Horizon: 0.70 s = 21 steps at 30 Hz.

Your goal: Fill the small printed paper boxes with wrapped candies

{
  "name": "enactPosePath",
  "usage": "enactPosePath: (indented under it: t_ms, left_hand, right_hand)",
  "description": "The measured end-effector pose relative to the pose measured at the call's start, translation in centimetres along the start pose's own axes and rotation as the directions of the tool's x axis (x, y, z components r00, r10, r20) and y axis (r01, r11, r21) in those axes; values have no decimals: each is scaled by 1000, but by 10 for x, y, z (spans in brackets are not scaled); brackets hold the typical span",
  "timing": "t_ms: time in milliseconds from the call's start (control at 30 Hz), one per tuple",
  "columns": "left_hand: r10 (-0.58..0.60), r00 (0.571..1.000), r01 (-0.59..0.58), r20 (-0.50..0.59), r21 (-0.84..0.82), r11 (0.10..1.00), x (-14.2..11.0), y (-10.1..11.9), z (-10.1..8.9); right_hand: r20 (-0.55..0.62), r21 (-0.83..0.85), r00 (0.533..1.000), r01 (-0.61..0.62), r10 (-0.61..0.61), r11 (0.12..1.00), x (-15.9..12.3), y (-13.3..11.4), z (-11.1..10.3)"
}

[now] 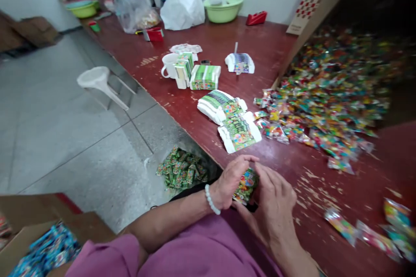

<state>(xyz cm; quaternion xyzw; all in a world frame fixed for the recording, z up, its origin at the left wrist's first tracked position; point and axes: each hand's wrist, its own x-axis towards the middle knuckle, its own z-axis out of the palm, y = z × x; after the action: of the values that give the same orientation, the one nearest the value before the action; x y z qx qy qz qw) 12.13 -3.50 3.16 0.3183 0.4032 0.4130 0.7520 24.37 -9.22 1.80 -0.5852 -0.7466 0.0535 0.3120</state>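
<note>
Between my two hands, over the table's near edge, is a small green printed carton [247, 184] with colourful pictures on it. My left hand [232, 181], with a pale bead bracelet at the wrist, curls around its left side. From the right, my right hand [273, 194] wraps the other side, and its fingers hide part of the carton. Just beyond my hands lie flat, unfolded green-and-white cartons [240, 132], fanned over one another. Small clear candy packets [279, 132] spill across the table to the right of them.
A tipped cardboard box [292, 54] pours out many candy packets at right. Stacked cartons [205, 77] stand beside a white mug [169, 66]. Green packs [183, 169] are piled on the floor below the table edge, and a white stool [97, 78] is at left.
</note>
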Motion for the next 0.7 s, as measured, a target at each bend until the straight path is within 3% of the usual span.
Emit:
enactPosePath:
  t_ms: [100,200,300,333,400,467,567,633,700]
  left_hand:
    - [44,997,-40,-57,65,997,-6,3,-8]
    - [-55,994,50,-93,-52,997,-12,6,-25]
    - [-157,967,140,-201,-94,986,-21,13,-57]
    - [-141,957,141,-255,-17,990,-26,16,-71]
    - [30,917,73,-397,241,968,-35,23,-104]
    - [243,866,59,-437,572,818,-43,29,-137]
    - [368,826,161,-427,804,573,-47,35,-167]
    - [423,834,123,-354,867,482,-42,37,-165]
    - [493,837,15,-236,912,410,-32,38,-149]
  right_hand:
    - [0,15,996,92,-92,996,9,-5,9]
    - [45,175,989,131,-141,976,19,-13,22]
    - [164,320,972,112,-171,941,26,-21,34]
    - [190,335,967,101,-172,937,29,-20,37]
    - [164,311,981,48,-103,949,37,-11,41]
    - [60,240,997,-54,41,969,48,10,45]
    - [-45,124,980,-186,192,975,70,46,51]
    - [-74,26,966,-245,246,969,85,63,55]
    - [-55,-68,953,-300,297,952,97,70,57]
